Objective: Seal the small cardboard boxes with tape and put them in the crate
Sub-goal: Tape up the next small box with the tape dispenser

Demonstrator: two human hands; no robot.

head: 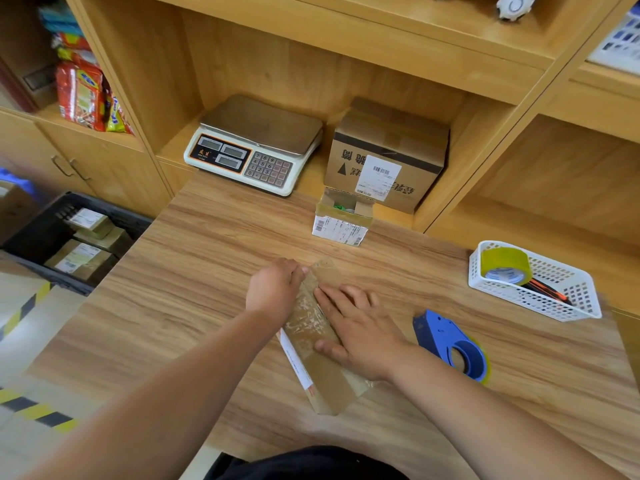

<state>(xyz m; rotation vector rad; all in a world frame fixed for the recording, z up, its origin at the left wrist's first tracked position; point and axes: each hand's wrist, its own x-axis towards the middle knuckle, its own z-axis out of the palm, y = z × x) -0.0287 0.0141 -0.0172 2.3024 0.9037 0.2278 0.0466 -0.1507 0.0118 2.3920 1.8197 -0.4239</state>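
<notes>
The long taped cardboard box [313, 318] lies on the wooden table [207, 271]. The right hand [360, 329] presses flat on top, fingers straight. The left hand [275, 285] curls against its left side; whether it grips, I cannot tell. The black crate [31, 237] sits left of the table.

Bench colours: brown, blue, white, yellow, black.
Your cardboard box [325, 379] is brown with a white label; tape dispenser [450, 344] blue; lattice basket [540, 303] white; tape roll [505, 266] yellow; crate [86, 199] black; floor stripes [38, 410] yellow-black; table [207, 306] wood-grained.

Weighing scale [254, 147] beside large carton [388, 140], snack packets [81, 95]
</notes>
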